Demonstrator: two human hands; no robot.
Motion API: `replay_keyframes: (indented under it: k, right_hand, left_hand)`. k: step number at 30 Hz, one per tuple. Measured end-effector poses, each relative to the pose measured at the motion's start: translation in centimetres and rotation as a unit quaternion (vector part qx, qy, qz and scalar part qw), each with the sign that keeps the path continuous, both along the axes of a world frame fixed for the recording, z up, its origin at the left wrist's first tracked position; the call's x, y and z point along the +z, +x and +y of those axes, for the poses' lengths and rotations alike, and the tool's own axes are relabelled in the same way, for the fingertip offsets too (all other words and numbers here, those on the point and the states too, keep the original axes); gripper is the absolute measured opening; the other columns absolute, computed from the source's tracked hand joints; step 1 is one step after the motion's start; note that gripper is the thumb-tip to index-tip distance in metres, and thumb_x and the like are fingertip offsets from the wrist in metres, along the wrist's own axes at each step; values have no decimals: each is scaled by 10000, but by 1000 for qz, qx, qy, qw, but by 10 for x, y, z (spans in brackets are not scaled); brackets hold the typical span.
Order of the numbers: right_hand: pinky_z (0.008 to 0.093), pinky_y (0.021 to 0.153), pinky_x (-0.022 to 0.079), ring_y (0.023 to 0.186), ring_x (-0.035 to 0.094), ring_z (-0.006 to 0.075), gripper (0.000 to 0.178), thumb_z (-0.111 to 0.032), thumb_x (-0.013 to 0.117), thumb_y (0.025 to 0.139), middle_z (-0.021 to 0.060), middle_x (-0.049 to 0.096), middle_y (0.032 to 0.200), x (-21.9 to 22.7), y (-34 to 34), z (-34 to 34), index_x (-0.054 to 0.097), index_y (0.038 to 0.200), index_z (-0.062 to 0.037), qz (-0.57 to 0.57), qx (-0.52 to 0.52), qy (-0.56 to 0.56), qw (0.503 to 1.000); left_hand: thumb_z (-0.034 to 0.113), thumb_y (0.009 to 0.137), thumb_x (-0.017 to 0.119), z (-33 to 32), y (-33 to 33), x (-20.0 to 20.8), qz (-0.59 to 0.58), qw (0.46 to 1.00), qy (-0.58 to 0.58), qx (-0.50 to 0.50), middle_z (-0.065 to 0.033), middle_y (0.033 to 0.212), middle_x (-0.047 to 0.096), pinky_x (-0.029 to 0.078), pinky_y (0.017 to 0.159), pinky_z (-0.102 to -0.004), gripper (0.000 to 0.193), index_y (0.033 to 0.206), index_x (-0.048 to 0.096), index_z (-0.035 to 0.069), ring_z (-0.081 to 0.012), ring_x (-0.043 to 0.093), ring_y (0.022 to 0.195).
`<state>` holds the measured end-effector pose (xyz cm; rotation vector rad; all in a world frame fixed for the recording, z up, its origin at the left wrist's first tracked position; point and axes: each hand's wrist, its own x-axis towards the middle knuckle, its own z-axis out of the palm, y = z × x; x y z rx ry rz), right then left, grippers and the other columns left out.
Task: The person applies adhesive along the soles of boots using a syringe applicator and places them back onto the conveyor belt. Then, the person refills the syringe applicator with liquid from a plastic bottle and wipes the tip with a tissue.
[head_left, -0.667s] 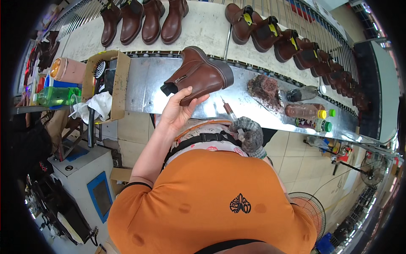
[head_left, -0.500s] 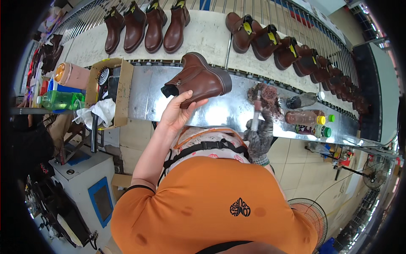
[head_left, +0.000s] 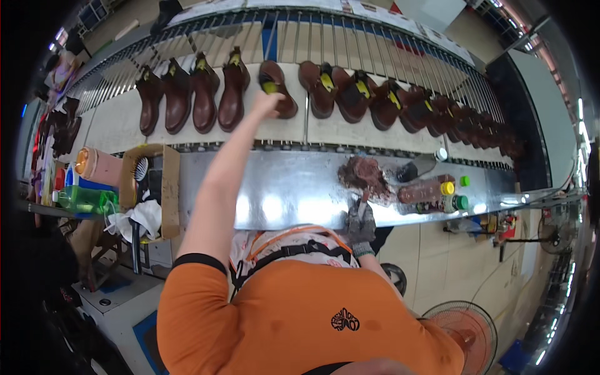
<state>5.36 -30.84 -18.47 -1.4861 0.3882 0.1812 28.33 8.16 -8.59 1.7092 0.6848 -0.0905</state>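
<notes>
My bare left hand [head_left: 269, 105] is stretched far forward over the pale conveyor belt, its fingers closed at the shaft of a brown leather ankle boot [head_left: 286, 103] with yellow inside. This boot sits between two groups of similar boots, toe toward me. My right hand [head_left: 360, 226], in a dark stained glove, is low at the metal bench's front edge. It is closed around a slim stained handle [head_left: 364, 201]; the tool's far end cannot be made out. Just beyond lies a clump of reddish-brown stained cloth or sponge [head_left: 365, 172].
Brown boots [head_left: 203, 94] stand left on the belt, and a longer row [head_left: 353, 94] runs right. Bottles [head_left: 420, 190] lie on the metal bench [head_left: 281, 187] at right. A cardboard box [head_left: 170, 194] with a brush and white cloth stands left. A fan [head_left: 462, 331] is behind right.
My left hand has carried the boot from above the bench forward onto the belt. My right hand stays low with the tool, near the stained clump. The view has shifted.
</notes>
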Motion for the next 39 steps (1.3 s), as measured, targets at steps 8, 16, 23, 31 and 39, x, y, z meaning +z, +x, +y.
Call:
replay_keyframes:
  k: [8, 16, 23, 31, 39]
  right_hand:
    - [437, 757, 472, 885, 599, 375, 374, -273, 570, 829, 199, 619, 970, 22, 0, 5, 571, 1127, -47, 1, 65, -319, 945]
    - [404, 735, 483, 844, 622, 322, 326, -257, 570, 828, 162, 637, 934, 53, 2, 16, 592, 1082, -54, -34, 77, -364, 928]
    - [430, 733, 481, 847, 616, 353, 327, -281, 559, 830, 183, 636, 912, 20, 3, 0, 579, 1067, -56, 6, 82, -318, 944]
    - [429, 724, 469, 817, 597, 364, 345, -246, 543, 821, 195, 616, 890, 11, 1, 5, 583, 1086, -29, -195, 103, -417, 882]
    - [439, 684, 451, 758, 567, 369, 330, -259, 541, 812, 202, 585, 810, 21, 45, 79, 581, 1032, -16, -112, 125, -136, 976]
  left_hand:
    - [555, 691, 657, -65, -13, 15, -37, 970, 242, -5, -281, 1232, 490, 404, 935, -464, 862, 1335, 343, 76, -406, 500, 1127]
    - [429, 824, 571, -79, -192, -73, -112, 837, 522, -117, -301, 1426, 239, 143, 1075, -568, 611, 1361, 431, 173, -457, 211, 1331]
    - [397, 841, 558, -81, -219, -73, -117, 836, 509, -170, -256, 1447, 247, 156, 1085, -530, 587, 1368, 424, 174, -420, 223, 1343]
    - [393, 838, 559, -75, -222, -71, -133, 837, 508, -153, -253, 1444, 253, 160, 1076, -553, 566, 1349, 443, 179, -419, 222, 1343]
    - [400, 839, 552, -81, -219, -76, -116, 836, 512, -160, -238, 1459, 222, 182, 1075, -543, 581, 1361, 418, 184, -401, 209, 1352]
